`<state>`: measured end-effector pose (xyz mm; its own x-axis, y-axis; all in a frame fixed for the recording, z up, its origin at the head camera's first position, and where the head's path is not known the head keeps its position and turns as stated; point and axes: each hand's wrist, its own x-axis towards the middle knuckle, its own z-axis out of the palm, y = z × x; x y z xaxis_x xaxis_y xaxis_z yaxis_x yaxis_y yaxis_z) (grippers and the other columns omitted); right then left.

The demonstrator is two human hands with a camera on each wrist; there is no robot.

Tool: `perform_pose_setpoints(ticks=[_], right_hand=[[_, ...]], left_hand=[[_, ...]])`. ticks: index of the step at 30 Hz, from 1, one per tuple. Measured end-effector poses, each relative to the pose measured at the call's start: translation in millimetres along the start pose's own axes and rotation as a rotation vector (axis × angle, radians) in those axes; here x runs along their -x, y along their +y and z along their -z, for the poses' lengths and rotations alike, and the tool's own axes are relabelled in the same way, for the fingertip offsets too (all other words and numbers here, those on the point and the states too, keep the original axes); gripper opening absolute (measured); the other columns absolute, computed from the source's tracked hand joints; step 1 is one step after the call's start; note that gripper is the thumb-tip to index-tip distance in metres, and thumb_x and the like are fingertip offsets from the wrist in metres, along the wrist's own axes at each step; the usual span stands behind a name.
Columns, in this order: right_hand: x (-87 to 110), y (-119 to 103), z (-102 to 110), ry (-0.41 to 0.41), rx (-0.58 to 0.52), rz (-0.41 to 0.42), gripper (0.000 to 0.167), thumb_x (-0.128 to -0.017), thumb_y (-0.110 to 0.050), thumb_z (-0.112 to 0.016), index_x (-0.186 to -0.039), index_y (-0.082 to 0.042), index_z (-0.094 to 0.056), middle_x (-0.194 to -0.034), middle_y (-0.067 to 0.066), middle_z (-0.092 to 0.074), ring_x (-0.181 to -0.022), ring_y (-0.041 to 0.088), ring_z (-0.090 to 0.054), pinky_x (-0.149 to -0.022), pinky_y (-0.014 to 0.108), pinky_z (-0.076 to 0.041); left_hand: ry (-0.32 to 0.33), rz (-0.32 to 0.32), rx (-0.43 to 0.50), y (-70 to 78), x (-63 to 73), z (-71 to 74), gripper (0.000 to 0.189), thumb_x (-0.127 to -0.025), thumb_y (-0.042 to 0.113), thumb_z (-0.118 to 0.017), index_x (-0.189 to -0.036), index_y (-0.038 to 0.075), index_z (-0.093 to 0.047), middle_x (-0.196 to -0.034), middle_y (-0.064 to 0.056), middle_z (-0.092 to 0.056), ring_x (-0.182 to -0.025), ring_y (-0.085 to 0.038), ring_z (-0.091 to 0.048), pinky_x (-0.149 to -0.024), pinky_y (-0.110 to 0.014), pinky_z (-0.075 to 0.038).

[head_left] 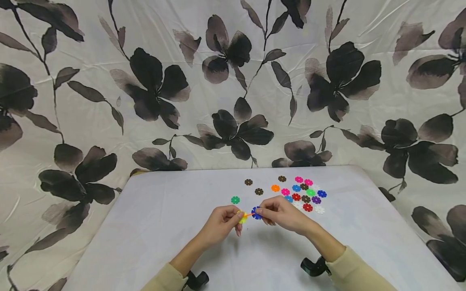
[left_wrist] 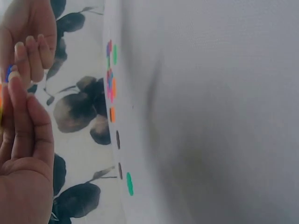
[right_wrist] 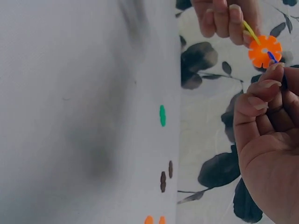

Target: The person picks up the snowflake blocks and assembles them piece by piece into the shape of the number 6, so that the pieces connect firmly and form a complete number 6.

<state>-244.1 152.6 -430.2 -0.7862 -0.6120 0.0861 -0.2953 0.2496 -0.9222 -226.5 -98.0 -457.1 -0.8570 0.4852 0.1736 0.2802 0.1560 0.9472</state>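
Observation:
Above the table, my left hand (head_left: 221, 223) pinches a yellow notched plastic disc (head_left: 242, 218) between thumb and fingers. My right hand (head_left: 283, 212) pinches a dark blue notched disc (head_left: 256, 213). Between them is an orange notched disc (right_wrist: 265, 51), facing the right wrist view and edge-on in the head view. Yellow meets its one side, and blue touches or enters the other near its middle; how deep the blue sits is hidden by the fingertips. In the left wrist view, the left hand (left_wrist: 25, 135) mostly covers the pieces.
Loose discs in several colours lie on the white table (head_left: 153, 226), mostly at the back right, including a purple disc (head_left: 316, 200). A green disc (head_left: 235, 200) lies just beyond the left hand. Floral cloth (head_left: 196, 93) hangs behind. Black wrist devices (head_left: 314, 266) sit by the sleeves.

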Motion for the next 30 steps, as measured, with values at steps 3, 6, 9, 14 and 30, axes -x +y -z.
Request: perform_pose_setpoints(ticks=[3, 6, 9, 14, 30], right_hand=[[-0.8, -1, 1, -0.016, 0.021, -0.015, 0.025, -0.104, -0.027, -0.063, -0.086, -0.011, -0.071, -0.069, 0.002, -0.06, -0.064, 0.013, -0.052, -0.059, 0.027, -0.044], [-1.0, -2, 3, -0.019, 0.036, -0.025, 0.024, -0.103, -0.027, -0.064, -0.088, -0.011, -0.072, -0.07, 0.004, -0.06, -0.064, 0.014, -0.052, -0.059, 0.028, -0.045], [-1.1, -2, 5, -0.018, 0.03, -0.028, 0.022, -0.103, -0.026, -0.065, -0.09, -0.01, -0.073, -0.071, 0.005, -0.059, -0.065, 0.016, -0.052, -0.06, 0.029, -0.045], [-1.8, -2, 5, -0.05, 0.009, -0.026, 0.021, -0.103, -0.024, -0.064, -0.094, -0.009, -0.074, -0.073, 0.004, -0.061, -0.066, 0.016, -0.053, -0.061, 0.029, -0.047], [1.7, 6, 17, 0.073, 0.104, -0.085, 0.03, -0.107, -0.035, -0.056, -0.097, -0.013, -0.073, -0.079, 0.015, -0.062, -0.07, 0.02, -0.057, -0.065, 0.033, -0.05]], left_hand=[[-0.022, 0.02, -0.001, -0.8, 1.3, 2.1, 0.022, -0.105, 0.017, -0.06, -0.099, -0.002, -0.069, -0.078, -0.01, -0.071, -0.066, -0.019, -0.07, -0.072, -0.037, -0.062], [-0.055, 0.039, 0.004, -1.3, 1.2, 3.5, 0.021, -0.104, 0.018, -0.062, -0.105, -0.002, -0.069, -0.086, -0.01, -0.073, -0.072, -0.021, -0.073, -0.077, -0.031, -0.061], [-0.089, 0.052, 0.026, -0.7, 1.0, 3.2, 0.024, -0.104, 0.019, -0.062, -0.112, -0.002, -0.068, -0.092, -0.01, -0.074, -0.078, -0.022, -0.075, -0.08, -0.03, -0.061], [-0.138, 0.07, 0.049, 1.1, 0.9, 0.4, 0.03, -0.105, 0.023, -0.06, -0.118, -0.003, -0.068, -0.097, -0.011, -0.074, -0.083, -0.022, -0.075, -0.084, -0.03, -0.06], [-0.137, 0.116, 0.02, -1.9, 1.8, -2.3, 0.034, -0.103, 0.024, -0.065, -0.121, -0.005, -0.067, -0.102, -0.009, -0.077, -0.093, -0.018, -0.075, -0.084, -0.027, -0.059]])
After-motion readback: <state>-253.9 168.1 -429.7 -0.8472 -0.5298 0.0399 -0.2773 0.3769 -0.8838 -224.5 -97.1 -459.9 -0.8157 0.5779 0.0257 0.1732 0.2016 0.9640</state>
